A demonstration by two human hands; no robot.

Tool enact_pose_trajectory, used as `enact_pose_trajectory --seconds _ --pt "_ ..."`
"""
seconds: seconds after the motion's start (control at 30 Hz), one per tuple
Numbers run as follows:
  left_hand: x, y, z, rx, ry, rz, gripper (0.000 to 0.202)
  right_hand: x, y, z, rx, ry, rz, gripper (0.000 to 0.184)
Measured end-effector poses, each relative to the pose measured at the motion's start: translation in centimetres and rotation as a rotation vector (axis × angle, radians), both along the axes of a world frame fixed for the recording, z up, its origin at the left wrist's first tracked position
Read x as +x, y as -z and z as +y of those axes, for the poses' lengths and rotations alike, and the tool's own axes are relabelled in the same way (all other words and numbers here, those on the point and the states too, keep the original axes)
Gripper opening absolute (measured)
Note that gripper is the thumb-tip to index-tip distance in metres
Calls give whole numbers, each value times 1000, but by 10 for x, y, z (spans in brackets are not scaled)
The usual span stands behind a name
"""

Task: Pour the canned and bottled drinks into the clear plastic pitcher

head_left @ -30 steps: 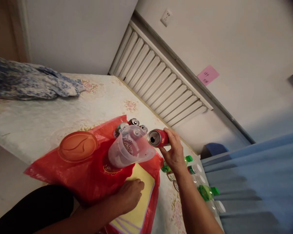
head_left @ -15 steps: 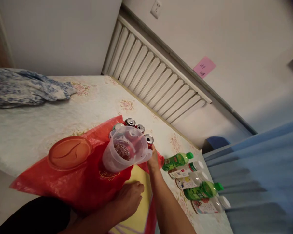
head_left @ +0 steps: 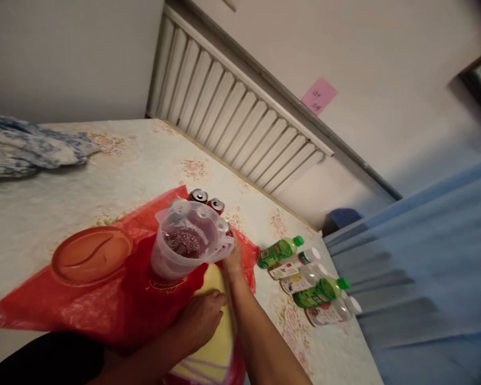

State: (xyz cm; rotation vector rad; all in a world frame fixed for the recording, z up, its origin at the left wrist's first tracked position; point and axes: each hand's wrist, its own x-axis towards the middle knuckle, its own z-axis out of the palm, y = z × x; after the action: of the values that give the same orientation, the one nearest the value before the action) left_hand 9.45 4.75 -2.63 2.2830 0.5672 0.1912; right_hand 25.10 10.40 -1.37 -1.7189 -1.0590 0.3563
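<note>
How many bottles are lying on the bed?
5, side by side in a row on the bedspread: top green bottle, second bottle, third bottle, lower green bottle, last bottle. None looks hidden.

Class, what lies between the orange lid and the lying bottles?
Head view: the clear jug on the red bag, with the right hand beside it.
</note>
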Motion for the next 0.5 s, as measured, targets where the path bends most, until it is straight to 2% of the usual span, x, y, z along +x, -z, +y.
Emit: enact_pose_trajectory --seconds 0.07,0.13,0.23,0.3,0.4,0.5 --pt "1 7 0 20 -12 -10 27 4 0 -23 3 105 70 68" --pt "3 18 1 61 -20 -31 27 7 2 -57 -9 145 111 71" --pt "6 37 4 114 -11 -99 30 15 9 -123 -4 127 142 57" --pt "7 47 7 157 -21 -135 33 23 14 -170 25 164 184 47" --pt "6 54 9 249 -23 -143 35 44 22 -236 29 339 223 40" --pt "5 56 9 347 -34 -132 32 72 28 -289 55 464 280 37"
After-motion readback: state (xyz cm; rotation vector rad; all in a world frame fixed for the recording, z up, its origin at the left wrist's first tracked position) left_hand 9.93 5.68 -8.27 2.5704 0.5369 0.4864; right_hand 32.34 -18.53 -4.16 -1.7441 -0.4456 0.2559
